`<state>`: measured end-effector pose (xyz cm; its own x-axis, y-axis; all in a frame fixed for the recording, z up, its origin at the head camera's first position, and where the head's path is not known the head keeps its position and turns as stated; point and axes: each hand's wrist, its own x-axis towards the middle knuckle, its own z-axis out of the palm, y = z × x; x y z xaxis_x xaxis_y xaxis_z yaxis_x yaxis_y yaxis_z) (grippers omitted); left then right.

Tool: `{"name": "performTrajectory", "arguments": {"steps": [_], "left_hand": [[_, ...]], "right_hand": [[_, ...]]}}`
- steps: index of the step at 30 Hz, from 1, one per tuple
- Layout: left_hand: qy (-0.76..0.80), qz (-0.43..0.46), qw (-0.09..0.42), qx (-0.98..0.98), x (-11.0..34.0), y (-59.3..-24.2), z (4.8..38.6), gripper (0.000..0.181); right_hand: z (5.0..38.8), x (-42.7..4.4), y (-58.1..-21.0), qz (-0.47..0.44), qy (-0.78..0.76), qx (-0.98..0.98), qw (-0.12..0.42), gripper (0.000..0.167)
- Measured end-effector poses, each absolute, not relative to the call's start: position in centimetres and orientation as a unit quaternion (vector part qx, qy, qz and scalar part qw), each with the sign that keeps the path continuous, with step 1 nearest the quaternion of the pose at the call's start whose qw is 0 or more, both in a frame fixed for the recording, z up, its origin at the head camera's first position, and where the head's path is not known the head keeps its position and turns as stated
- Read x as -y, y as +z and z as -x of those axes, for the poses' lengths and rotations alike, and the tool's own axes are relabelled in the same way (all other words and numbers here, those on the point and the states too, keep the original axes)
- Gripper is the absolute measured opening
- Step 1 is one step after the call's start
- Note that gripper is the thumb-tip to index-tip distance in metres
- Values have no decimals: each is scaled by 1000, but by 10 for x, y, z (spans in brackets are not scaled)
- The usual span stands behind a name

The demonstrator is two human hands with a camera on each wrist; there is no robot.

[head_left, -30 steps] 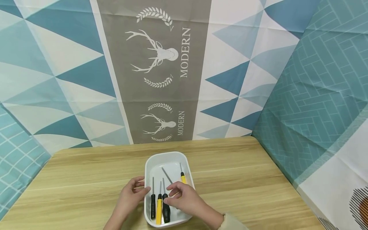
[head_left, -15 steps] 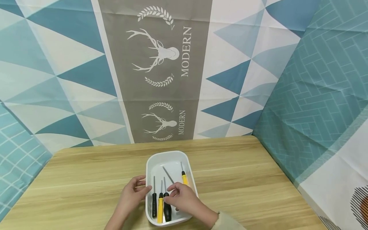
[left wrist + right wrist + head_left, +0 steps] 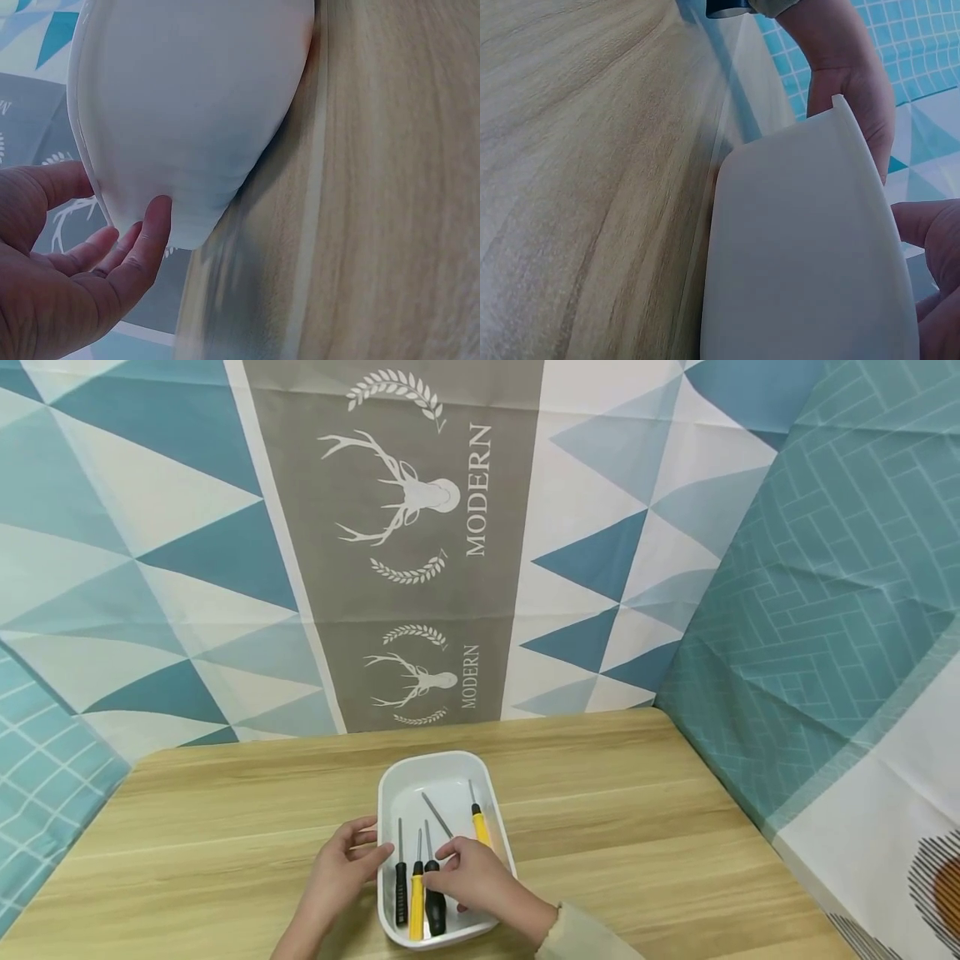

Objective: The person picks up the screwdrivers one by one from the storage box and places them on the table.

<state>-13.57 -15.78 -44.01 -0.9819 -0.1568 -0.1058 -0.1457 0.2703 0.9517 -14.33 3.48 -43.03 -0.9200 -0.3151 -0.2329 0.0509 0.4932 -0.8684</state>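
Note:
A white tray (image 3: 392, 783) stands on the table, with several screwdrivers in it. My left hand (image 3: 341, 868) holds its left wall, thumb at the rim and fingers outside; in the left wrist view the fingers (image 3: 155, 217) touch the outer wall. Over the tray's right half is my right hand (image 3: 480, 877), its thumb tip above a black screwdriver (image 3: 435, 914). A slanted screwdriver shaft (image 3: 437, 812) runs under its index finger, and its handle is hidden. Left of the black one lie a yellow screwdriver (image 3: 416, 902) and a slim black screwdriver (image 3: 401, 893). Whether the right fingers grip anything is hidden.
Another yellow screwdriver (image 3: 480, 827) lies along the tray's right wall, partly covered by the right hand. The wooden table (image 3: 600, 802) extends around the tray. Behind it hangs a patterned cloth (image 3: 420, 593), and teal cloth (image 3: 810, 610) borders the right side.
Everything has shifted slightly in the picture as the head view moves. My right hand has turned a little over the tray; the left hand keeps its place on the wall.

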Motion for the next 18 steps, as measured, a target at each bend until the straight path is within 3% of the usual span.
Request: {"name": "performTrajectory", "arguments": {"steps": [18], "left_hand": [[-593, -95, 1, 800, 160, -440, 136, 53]], "right_hand": [[148, -29, -435, 56, -439, -872, 208, 45]]}}
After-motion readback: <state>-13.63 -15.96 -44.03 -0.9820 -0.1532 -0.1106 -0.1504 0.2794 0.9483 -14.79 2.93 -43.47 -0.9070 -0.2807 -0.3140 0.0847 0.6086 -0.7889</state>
